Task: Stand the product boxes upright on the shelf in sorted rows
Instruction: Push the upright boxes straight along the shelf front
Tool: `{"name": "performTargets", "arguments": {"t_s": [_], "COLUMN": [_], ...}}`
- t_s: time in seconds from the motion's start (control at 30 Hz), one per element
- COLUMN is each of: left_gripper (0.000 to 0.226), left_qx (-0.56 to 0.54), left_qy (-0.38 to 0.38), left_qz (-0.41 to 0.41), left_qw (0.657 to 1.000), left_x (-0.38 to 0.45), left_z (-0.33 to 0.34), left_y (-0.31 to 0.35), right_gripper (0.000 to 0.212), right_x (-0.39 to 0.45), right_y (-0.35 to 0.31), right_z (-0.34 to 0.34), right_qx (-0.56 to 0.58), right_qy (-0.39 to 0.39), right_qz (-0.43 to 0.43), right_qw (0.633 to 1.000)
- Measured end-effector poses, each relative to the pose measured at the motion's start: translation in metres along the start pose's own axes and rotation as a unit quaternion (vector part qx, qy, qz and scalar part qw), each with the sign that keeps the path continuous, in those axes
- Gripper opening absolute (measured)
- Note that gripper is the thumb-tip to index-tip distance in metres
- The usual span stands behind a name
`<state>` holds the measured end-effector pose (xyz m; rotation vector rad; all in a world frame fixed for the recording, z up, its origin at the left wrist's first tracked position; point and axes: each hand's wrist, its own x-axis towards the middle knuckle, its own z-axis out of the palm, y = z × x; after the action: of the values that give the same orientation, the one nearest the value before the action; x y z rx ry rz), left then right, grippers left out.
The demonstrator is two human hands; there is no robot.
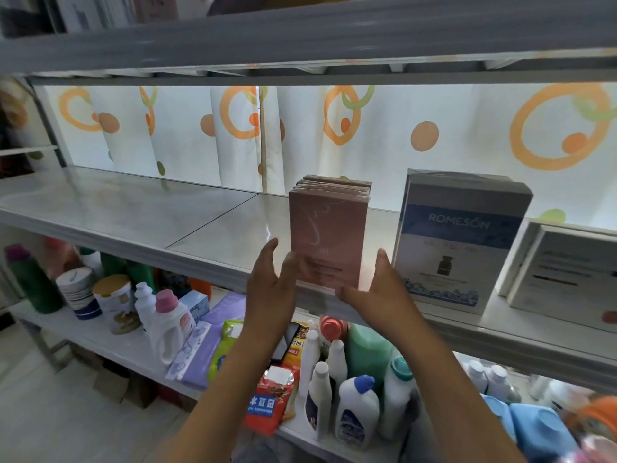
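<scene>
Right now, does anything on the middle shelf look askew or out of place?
Nothing stands out. The pink boxes stand upright in a row between both open hands, left hand and right hand; the blue box stands upright beside them.

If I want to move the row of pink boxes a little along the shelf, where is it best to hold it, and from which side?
Probably by the two narrow side faces of the pink boxes, low down, coming from the front. They stand upright in a tight row, front to back, so squeezing both sides keeps them together. The left hand and right hand already flank them; the blue ROMESON box leaves a gap on the right.
</scene>
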<state>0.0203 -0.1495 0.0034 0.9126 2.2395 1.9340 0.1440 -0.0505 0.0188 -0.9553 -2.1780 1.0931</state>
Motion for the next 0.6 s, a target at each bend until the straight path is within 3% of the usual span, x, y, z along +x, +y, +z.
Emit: {"name": "performTargets", "arguments": {"t_s": [0.13,0.23,0.37,0.5,0.6], "left_gripper": [0.022,0.02,0.023,0.033,0.053], "left_qx": [-0.064,-0.063,-0.075,-0.102,-0.109], "left_qy": [0.059,0.05,-0.025,-0.114,-0.136], "left_qz": [0.046,0.074,0.122,0.092,0.055], "left_qw": [0.995,0.994,0.989,0.984,0.983], "left_x": [-0.04,-0.058,-0.075,-0.089,-0.094], "left_z": [0.0,0.007,0.031,0.073,0.099], "left_y": [0.007,0.018,0.041,0.056,0.062], "right_gripper": [0.067,0.069,0.036,0.032,0.034], "right_x": [-0.025,-0.04,-0.056,-0.065,-0.061], "right_y": [0.002,0.007,0.025,0.044,0.058], "right_z": [-0.014,-0.02,-0.043,-0.07,-0.081], "right_qx": [0.003,0.026,0.075,0.124,0.136], "right_qy": [-0.053,-0.037,0.101,0.29,0.349], "right_qz": [0.0,0.002,-0.012,-0.021,-0.012], "right_qw": [0.999,0.999,0.992,0.949,0.927]}}
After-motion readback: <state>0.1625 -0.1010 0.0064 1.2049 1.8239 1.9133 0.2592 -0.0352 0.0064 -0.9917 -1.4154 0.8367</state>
